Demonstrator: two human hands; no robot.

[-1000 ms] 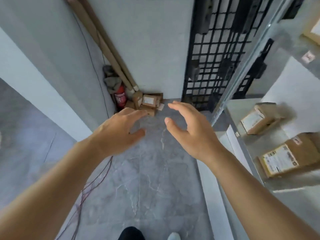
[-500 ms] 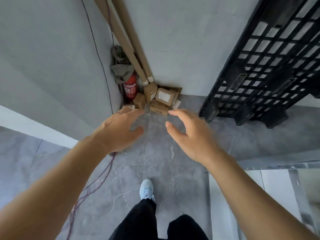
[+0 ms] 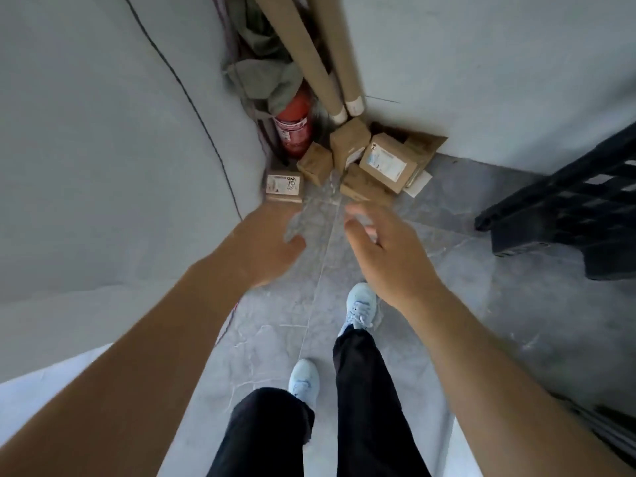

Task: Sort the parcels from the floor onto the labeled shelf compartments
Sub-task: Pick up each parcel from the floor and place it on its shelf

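Several brown cardboard parcels lie piled in the floor corner ahead. A large parcel with a white label [image 3: 388, 163] leans at the right of the pile, a small plain box [image 3: 315, 163] sits in the middle, and a flat parcel with handwriting [image 3: 284, 185] lies at the left by the wall. My left hand [image 3: 266, 244] is stretched out just short of the flat parcel, empty, fingers spread and blurred. My right hand [image 3: 382, 249] reaches toward the pile too, open and holding nothing, a little short of the lowest box [image 3: 361, 189].
A red fire extinguisher [image 3: 294, 127] with a grey cloth over it stands in the corner behind the parcels. Two cardboard tubes [image 3: 327, 67] lean against the wall above them. A black plastic pallet [image 3: 568, 215] leans at the right. My feet are on the grey tiled floor.
I have stepped closer to the corner and the view has tilted down. The shelf with parcels has left the frame. Both hands stay open and stretched toward the pile.
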